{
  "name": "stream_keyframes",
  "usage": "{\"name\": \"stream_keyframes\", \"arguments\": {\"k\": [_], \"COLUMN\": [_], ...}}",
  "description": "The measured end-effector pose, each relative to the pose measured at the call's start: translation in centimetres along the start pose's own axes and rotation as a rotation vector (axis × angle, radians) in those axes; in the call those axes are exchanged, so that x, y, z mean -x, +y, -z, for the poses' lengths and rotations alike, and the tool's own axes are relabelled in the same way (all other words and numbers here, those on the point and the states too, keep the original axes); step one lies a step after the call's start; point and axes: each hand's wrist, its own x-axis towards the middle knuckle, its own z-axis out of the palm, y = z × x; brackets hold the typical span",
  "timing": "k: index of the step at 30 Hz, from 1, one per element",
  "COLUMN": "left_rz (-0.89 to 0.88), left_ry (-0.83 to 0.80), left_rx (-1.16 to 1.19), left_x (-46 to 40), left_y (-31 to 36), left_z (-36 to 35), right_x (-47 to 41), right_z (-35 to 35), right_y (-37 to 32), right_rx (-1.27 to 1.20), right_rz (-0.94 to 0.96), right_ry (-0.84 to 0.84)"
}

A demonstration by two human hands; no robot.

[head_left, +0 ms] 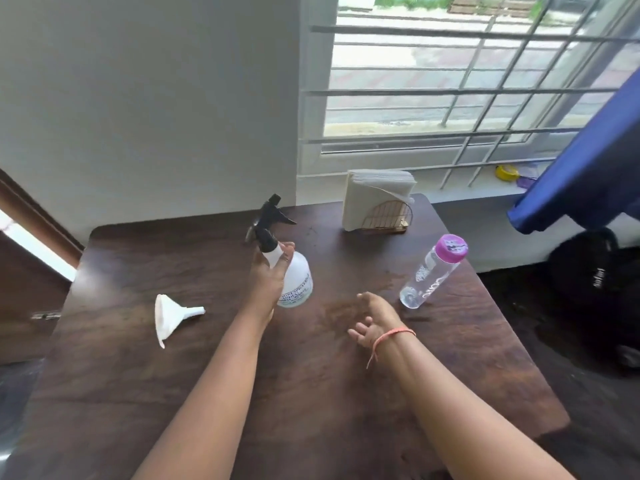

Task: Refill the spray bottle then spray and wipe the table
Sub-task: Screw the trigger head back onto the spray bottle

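Note:
A clear spray bottle [298, 277] with a black trigger head stands upright near the middle of the dark wooden table [207, 375]. My left hand [272, 273] is wrapped around its neck and shoulder. My right hand [372, 318] hovers just above the table to the bottle's right, fingers loosely apart and holding nothing. A clear water bottle [431, 271] with a pink cap stands to the right, its cap on. On the left a white funnel [169, 315] lies on its side. At the back a stack of white napkins [375, 197] rests in a gold wire holder.
The table's back edge meets a white wall and a barred window [450, 91]. Blue fabric [588, 168] hangs at the right, over a black bag [595, 271] on the floor. A wooden door frame [31, 216] stands at the left.

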Motion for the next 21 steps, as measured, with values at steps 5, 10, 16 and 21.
{"name": "stream_keyframes", "arguments": {"k": [5,10,16,21], "left_rz": [-0.01,0.02,0.019,-0.01], "left_ry": [-0.012,-0.028,0.015,0.095], "left_rx": [-0.085,-0.114,-0.108,-0.141], "left_x": [0.4,0.6,-0.5,-3.3], "left_y": [-1.8,-2.6,-1.9,-0.9], "left_z": [-2.2,-2.8,-1.0,2.8], "right_x": [-2.2,-3.8,-5.7,-5.7], "right_z": [4.5,5.5,4.0,-2.1], "right_y": [-0.8,-2.3,-3.4,-3.1], "right_rx": [-0.034,0.21,0.19,0.189], "right_rz": [0.35,0.567,0.639,0.83], "right_ry": [0.501,0.504,0.605,0.405]}}
